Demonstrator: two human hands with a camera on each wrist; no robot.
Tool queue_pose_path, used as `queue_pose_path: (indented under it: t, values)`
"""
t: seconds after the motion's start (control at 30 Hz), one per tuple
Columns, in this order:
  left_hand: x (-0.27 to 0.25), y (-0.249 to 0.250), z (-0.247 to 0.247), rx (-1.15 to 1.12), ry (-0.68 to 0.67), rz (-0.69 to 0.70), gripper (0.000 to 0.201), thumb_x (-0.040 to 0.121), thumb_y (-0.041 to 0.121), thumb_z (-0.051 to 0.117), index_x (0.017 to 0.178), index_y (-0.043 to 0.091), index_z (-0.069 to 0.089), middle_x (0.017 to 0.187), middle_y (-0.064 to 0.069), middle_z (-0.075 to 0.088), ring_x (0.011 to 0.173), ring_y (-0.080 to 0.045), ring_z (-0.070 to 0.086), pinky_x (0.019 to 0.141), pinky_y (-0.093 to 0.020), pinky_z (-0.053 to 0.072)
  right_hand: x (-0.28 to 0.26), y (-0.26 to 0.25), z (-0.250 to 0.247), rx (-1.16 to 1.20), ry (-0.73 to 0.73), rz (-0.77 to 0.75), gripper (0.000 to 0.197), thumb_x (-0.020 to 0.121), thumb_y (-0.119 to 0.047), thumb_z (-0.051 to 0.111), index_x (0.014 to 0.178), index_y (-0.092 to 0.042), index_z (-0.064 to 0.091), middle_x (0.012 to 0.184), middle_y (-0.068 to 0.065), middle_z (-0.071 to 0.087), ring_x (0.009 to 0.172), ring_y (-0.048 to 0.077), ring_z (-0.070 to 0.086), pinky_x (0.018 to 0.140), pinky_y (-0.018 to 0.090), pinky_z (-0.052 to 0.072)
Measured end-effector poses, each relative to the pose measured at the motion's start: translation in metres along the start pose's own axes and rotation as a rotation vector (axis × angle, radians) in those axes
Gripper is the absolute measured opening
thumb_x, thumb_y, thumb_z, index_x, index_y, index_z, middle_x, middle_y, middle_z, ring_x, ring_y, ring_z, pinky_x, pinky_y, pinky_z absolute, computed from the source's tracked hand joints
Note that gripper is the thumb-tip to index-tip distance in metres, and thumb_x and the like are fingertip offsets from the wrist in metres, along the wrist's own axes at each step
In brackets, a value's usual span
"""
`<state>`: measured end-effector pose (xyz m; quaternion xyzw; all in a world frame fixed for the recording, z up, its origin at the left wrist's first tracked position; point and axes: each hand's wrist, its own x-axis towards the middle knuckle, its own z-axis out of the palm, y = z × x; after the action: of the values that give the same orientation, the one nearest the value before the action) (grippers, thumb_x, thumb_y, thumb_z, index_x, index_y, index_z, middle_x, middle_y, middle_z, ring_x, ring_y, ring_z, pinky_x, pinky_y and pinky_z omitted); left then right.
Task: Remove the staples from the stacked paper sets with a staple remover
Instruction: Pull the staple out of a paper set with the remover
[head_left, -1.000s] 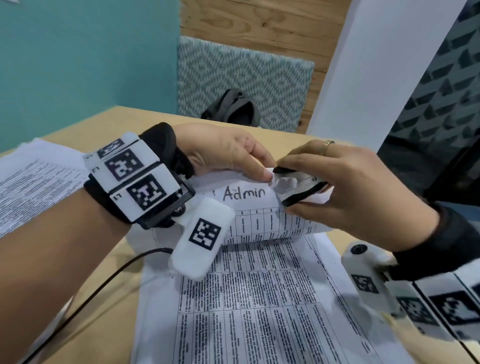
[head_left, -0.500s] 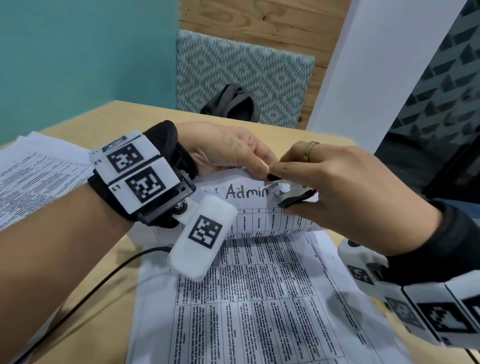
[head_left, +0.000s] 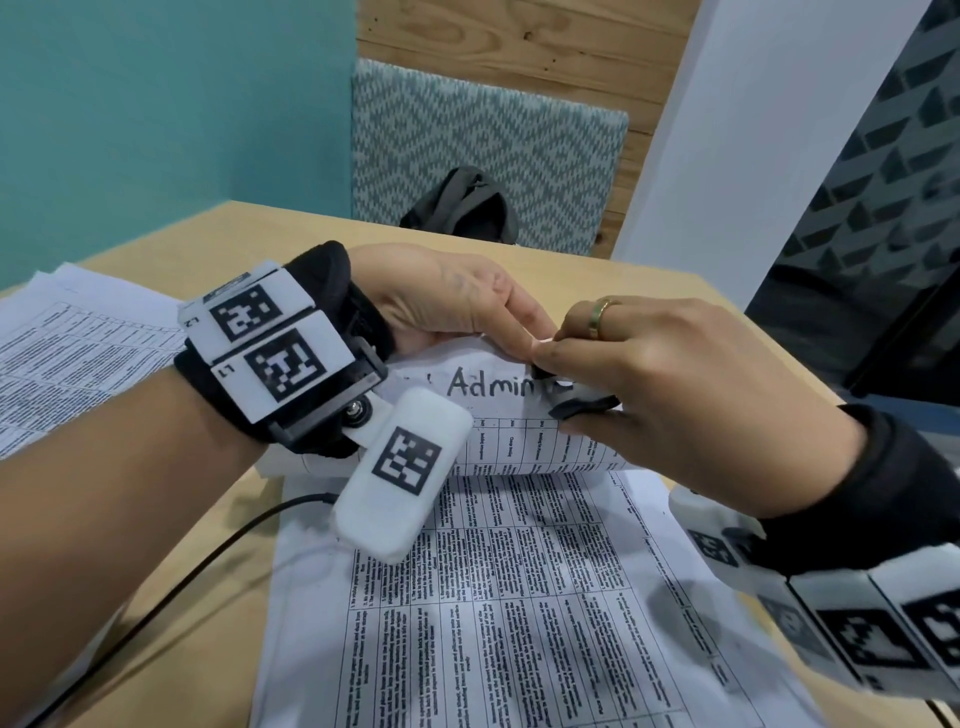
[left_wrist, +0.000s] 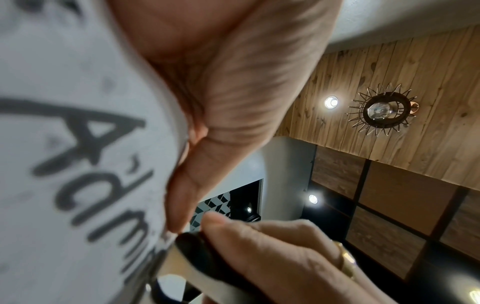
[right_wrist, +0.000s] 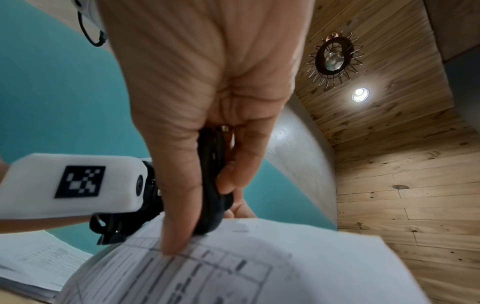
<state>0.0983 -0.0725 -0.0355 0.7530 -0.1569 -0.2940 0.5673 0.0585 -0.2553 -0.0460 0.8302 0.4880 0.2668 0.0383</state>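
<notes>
A stapled paper set (head_left: 498, 597) printed with tables lies on the wooden table, its far end curled up and marked "Admin" (head_left: 488, 387). My left hand (head_left: 467, 306) pinches that curled top edge (left_wrist: 78, 164) from behind. My right hand (head_left: 649, 395) squeezes a black staple remover (head_left: 584, 402) between thumb and fingers at the sheet's top right corner, right beside my left fingertips. In the right wrist view the remover (right_wrist: 213, 185) meets the paper edge (right_wrist: 233, 257). The staple itself is hidden by the fingers.
More printed sheets (head_left: 67, 353) lie at the table's left. A black cable (head_left: 171, 587) runs over the table (head_left: 218, 239) under my left forearm. A patterned chair back (head_left: 483, 135) with a dark bag (head_left: 462, 208) stands beyond the far edge, a white pillar (head_left: 753, 130) to its right.
The staple remover's jaws have squeezed together on the paper corner, and my right hand has closed in toward my left fingertips. My left hand keeps its hold on the curled edge.
</notes>
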Motion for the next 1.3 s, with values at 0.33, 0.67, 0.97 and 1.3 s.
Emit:
queue_pose_path:
  t: [0.33,0.67,0.97,1.3]
  values:
    - [-0.002,-0.003,0.001,0.039,-0.003,0.065,0.021,0.076,-0.012,0.058,0.095,-0.007,0.064,0.078,-0.012,0.065,0.064,-0.013,0.063,0.062,-0.019,0.055,0.001,-0.003,0.000,0.046,-0.001,0.067,0.024,0.067,-0.021,0.069,0.090,-0.013,0.065,0.064,0.006,0.059,0.053,0.029,0.056,0.043,0.032,0.046]
    - [-0.009,-0.003,0.003,-0.004,0.007,0.153,0.020,0.062,-0.006,0.063,0.081,-0.001,0.061,0.063,-0.004,0.068,0.054,-0.008,0.063,0.055,-0.014,0.052,0.002,-0.004,-0.011,0.236,0.098,0.213,0.028,0.062,-0.034,0.072,0.075,-0.009,0.071,0.064,0.002,0.061,0.056,0.026,0.058,0.051,0.037,0.049]
    - [-0.015,0.000,0.006,-0.077,-0.014,0.134,0.017,0.067,-0.004,0.059,0.083,0.000,0.060,0.060,-0.006,0.067,0.051,-0.012,0.064,0.049,-0.020,0.052,0.002,-0.003,-0.022,0.610,0.134,0.513,0.031,0.054,-0.032,0.086,0.079,-0.015,0.076,0.070,-0.005,0.072,0.069,0.009,0.066,0.067,0.030,0.050]
    - [-0.008,0.003,0.015,0.186,0.235,0.119,0.017,0.066,-0.004,0.071,0.079,0.005,0.067,0.069,-0.011,0.066,0.058,-0.021,0.059,0.062,-0.028,0.050,0.003,-0.002,-0.025,0.664,0.110,0.627,0.032,0.047,-0.038,0.081,0.071,-0.018,0.075,0.063,-0.001,0.070,0.065,0.013,0.064,0.063,0.027,0.050]
